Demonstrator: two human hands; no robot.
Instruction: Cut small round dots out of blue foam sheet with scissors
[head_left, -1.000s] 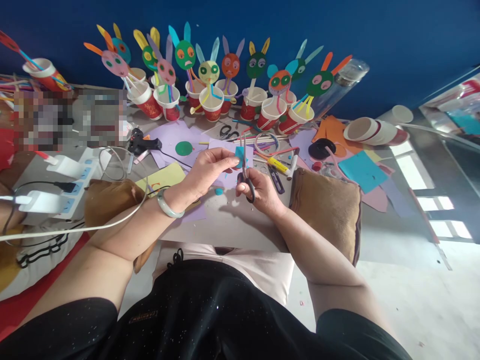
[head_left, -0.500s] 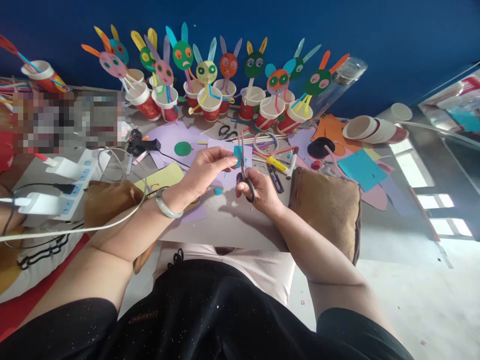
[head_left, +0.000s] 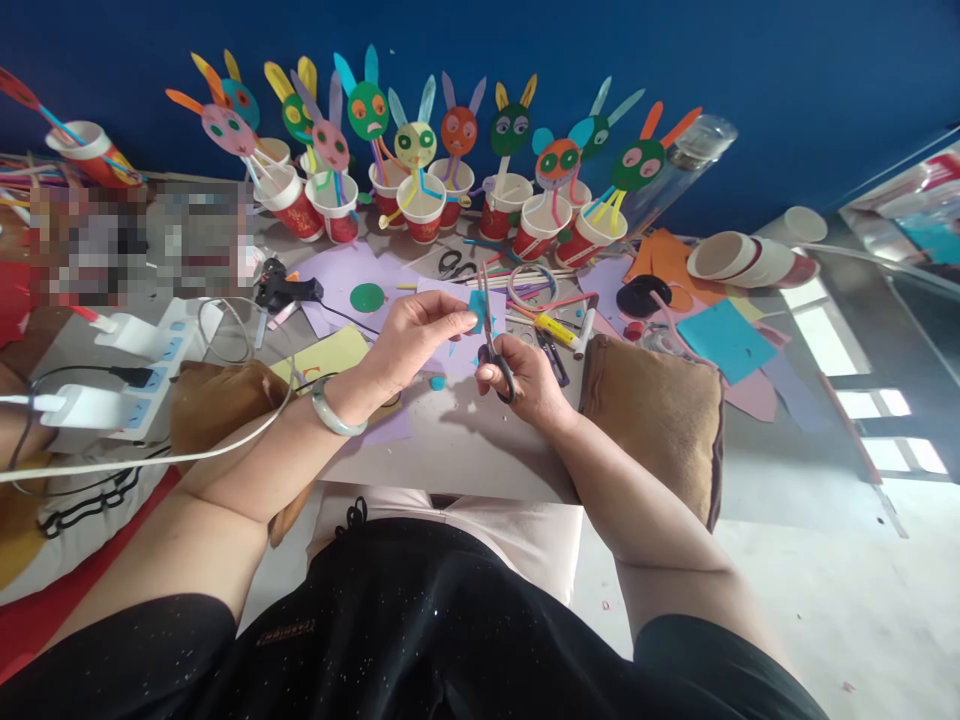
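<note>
Between thumb and fingers, my left hand [head_left: 420, 335] pinches a small piece of blue paper [head_left: 477, 305]. My right hand [head_left: 525, 380] has its fingers through the handles of dark-handled scissors [head_left: 492, 340], blades pointing away from me. The blades are at the right edge of the blue paper; whether they touch it is hard to make out. Beneath both hands lies purple paper [head_left: 442, 345] with blue scraps on it. A small blue piece [head_left: 437, 383] rests on the table nearer to me.
Paper cups with rabbit-faced figures, such as one cup [head_left: 420, 215], line the back. A glue gun [head_left: 289, 290] and a power strip [head_left: 161, 360] are at left. To the right lie a yellow glue stick [head_left: 556, 331], a brown cushion [head_left: 652, 425] and blue paper [head_left: 726, 340].
The scissors and my right hand have shifted very slightly to the right. My left hand still pinches the blue paper in nearly the same place.
</note>
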